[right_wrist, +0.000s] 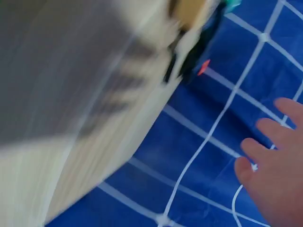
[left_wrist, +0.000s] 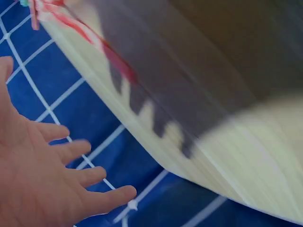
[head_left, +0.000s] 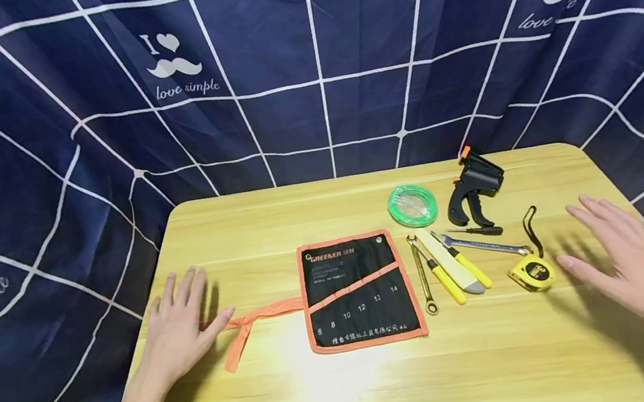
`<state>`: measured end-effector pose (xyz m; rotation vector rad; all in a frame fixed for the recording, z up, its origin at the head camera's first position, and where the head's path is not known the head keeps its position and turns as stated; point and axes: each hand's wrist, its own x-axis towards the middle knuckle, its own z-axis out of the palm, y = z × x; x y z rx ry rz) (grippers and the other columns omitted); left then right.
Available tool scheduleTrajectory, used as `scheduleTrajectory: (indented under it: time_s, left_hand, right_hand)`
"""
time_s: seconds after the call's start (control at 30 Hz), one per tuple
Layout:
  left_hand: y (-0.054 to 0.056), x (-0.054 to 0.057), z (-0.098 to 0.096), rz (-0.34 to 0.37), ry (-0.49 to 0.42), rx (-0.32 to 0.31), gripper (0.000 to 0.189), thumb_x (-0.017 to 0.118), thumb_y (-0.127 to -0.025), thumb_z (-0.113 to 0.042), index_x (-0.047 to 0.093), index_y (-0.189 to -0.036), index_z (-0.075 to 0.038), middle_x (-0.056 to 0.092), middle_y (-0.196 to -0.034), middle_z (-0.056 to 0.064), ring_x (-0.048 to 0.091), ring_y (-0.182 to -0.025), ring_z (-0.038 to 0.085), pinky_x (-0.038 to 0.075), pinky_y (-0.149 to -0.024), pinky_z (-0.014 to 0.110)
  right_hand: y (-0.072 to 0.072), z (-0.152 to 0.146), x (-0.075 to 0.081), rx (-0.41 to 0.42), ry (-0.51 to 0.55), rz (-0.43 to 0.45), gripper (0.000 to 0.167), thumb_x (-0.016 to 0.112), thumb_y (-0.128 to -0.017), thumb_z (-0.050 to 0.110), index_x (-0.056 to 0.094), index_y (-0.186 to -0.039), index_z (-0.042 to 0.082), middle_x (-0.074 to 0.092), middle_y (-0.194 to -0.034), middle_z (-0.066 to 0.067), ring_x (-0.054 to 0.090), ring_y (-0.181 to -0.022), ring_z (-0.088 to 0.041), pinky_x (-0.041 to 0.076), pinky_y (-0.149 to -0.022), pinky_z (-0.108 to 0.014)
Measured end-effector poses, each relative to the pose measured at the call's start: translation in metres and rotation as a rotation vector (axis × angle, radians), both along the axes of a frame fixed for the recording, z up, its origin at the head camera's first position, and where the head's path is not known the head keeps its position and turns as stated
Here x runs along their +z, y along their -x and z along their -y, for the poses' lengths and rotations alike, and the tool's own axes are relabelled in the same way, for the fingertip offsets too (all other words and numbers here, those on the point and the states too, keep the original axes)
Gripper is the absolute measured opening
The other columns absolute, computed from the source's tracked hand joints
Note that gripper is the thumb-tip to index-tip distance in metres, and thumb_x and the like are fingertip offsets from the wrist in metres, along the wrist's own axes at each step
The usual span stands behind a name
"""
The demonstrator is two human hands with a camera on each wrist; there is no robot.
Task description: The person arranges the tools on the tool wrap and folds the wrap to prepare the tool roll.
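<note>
- Black pouch [head_left: 361, 314], orange-edged, lies flat near the middle of the table [head_left: 229, 240], white numerals facing up.
- Orange tie [head_left: 275, 309] runs from its left edge toward the left hand [head_left: 182, 328].
- Left hand: fingers spread, palm down over the table's left edge; its thumb overlaps the tie's end, contact unclear.
- Right hand [head_left: 635, 261]: fingers extended over the right side, thumb just beside the yellow tape measure [head_left: 532, 273].
- Right of the pouch: ring wrench [head_left: 424, 279], two yellow-handled tools [head_left: 450, 284], pale bar [head_left: 447, 259] between them, silver wrench [head_left: 483, 245].
- Farther back: screwdriver [head_left: 487, 231], green coil [head_left: 410, 189], black trigger tool [head_left: 480, 177].
- Blue gridded cloth [head_left: 287, 121] hangs behind.
</note>
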<state>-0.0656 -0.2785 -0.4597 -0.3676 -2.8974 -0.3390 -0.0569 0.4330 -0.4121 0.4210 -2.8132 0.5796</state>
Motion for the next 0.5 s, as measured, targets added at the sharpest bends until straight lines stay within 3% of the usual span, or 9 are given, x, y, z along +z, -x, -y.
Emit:
scheduleTrajectory:
  time_s: [0.07,0.13,0.3,0.37,0.5]
  left_hand:
    - [-0.001,0.0,-0.012,0.026,-0.027,-0.027,0.089,0.07,-0.099,-0.06,0.048,-0.163,-0.001,0.046,-0.165,0.023,0.031,-0.153,0.057,0.031,-0.108,0.081]
    - [-0.002,0.0,-0.024,0.034,-0.036,-0.063,0.087,0.071,-0.099,-0.059,0.05,-0.162,-0.003,0.048,-0.165,0.019,0.031,-0.154,0.056,0.03,-0.109,0.081]
    - [0.002,-0.004,-0.054,0.041,-0.036,-0.177,0.088,0.072,-0.098,-0.062,0.052,-0.161,-0.004,0.049,-0.165,0.016,0.033,-0.154,0.055,0.033,-0.111,0.079]
    - [0.003,-0.007,-0.064,0.05,-0.046,-0.211,0.088,0.073,-0.097,-0.062,0.053,-0.16,-0.004,0.05,-0.164,0.016,0.032,-0.155,0.054,0.033,-0.112,0.078]
    - [0.003,-0.011,-0.077,0.082,-0.073,-0.27,0.084,0.075,-0.096,-0.061,0.057,-0.156,-0.004,0.052,-0.162,0.016,0.032,-0.156,0.052,0.034,-0.112,0.077]
  right_hand:
    - [0.002,0.01,0.001,0.036,0.053,0.003,0.085,0.081,-0.095,0.02,0.042,-0.169,0.012,0.03,-0.176,-0.017,0.017,-0.165,-0.035,-0.005,-0.123,-0.073]
    - [0.004,0.021,0.0,0.075,0.101,0.013,0.083,0.082,-0.094,0.016,0.044,-0.168,0.012,0.032,-0.176,-0.015,0.017,-0.165,-0.028,-0.006,-0.124,-0.071]
    - [0.004,0.045,-0.001,0.149,0.154,0.018,0.088,0.086,-0.09,0.012,0.046,-0.168,0.014,0.039,-0.172,-0.011,0.02,-0.161,-0.009,0.004,-0.128,-0.054]
    - [0.006,0.056,-0.001,0.17,0.159,0.03,0.09,0.088,-0.09,0.013,0.045,-0.168,0.016,0.041,-0.171,-0.012,0.023,-0.161,-0.015,0.007,-0.128,-0.053]
    - [0.011,0.083,-0.005,0.217,0.178,0.082,0.089,0.088,-0.091,0.015,0.044,-0.169,0.02,0.041,-0.171,-0.015,0.027,-0.16,-0.036,0.006,-0.126,-0.069]
